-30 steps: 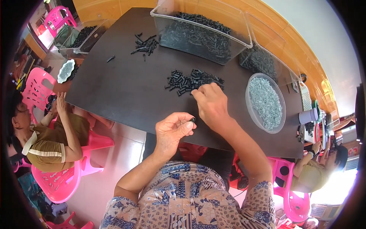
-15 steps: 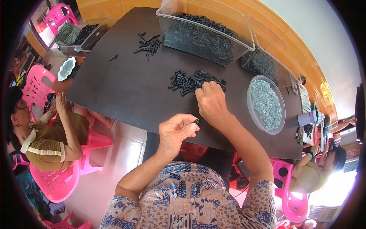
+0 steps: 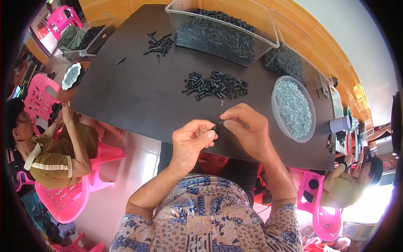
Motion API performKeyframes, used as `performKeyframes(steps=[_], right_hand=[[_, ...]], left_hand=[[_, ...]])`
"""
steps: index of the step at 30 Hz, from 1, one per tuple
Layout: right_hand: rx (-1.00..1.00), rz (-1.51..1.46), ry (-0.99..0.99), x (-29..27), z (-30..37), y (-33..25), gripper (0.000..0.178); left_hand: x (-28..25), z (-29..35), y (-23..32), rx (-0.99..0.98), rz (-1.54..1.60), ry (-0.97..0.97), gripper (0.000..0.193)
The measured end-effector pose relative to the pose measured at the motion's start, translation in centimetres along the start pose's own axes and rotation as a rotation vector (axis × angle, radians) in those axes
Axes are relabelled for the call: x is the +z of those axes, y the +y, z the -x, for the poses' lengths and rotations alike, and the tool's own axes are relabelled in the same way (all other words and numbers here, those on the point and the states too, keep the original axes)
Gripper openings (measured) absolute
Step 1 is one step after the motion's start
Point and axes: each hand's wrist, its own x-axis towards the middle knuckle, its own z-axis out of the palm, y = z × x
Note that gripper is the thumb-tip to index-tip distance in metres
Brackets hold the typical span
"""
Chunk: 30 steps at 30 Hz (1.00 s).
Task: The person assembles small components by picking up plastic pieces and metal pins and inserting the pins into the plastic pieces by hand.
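My left hand [image 3: 191, 140] is closed in a pinch on a small black plastic part [image 3: 215, 128], whose rounded end shows at the fingertips. Close by on its right, my right hand [image 3: 247, 126] pinches a tiny thin piece between thumb and forefinger, too small to name. The two hands are slightly apart, above the table's near edge. Beyond them lies a heap of black plastic parts [image 3: 214, 85]. One small silvery piece [image 3: 222, 103] rests on the table just in front of that heap.
A round clear bowl of silvery screw-like pieces [image 3: 314, 113] stands at the right. Clear bins [image 3: 218, 46] of black parts line the back of the dark table [image 3: 126, 92]. A smaller black pile [image 3: 159, 44] lies at the far left. People sit at both sides.
My right hand has drawn back from the heap toward my left hand and turned, fingertips now pinched near the black part. My left hand stays nearly where it was.
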Motion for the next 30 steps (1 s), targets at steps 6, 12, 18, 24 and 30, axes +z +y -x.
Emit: performKeyframes(steps=[6,12,18,24,30], right_hand=[[0.1,-0.133,0.006,-0.2,0.6,-0.9,0.017],[0.085,-0.109,-0.009,0.0,1.0,-0.8,0.014],[0.101,-0.014,-0.01,0.0,1.0,-1.5,0.013],[0.04,0.043,0.033,0.5,1.0,-1.3,0.008],[0.074,0.08,0.018,0.7,1.5,-1.1,0.012]], left_hand=[[0.3,0.3,0.2,-0.025,-0.031,-0.02,0.019],[0.0,0.5,0.0,-0.002,-0.028,-0.09,0.019],[0.6,0.7,-0.3,0.039,-0.04,-0.043,0.022],[0.9,0.8,-0.3,0.13,-0.171,-0.026,0.017],[1.1,0.7,-0.3,0.192,-0.285,-0.004,0.015]])
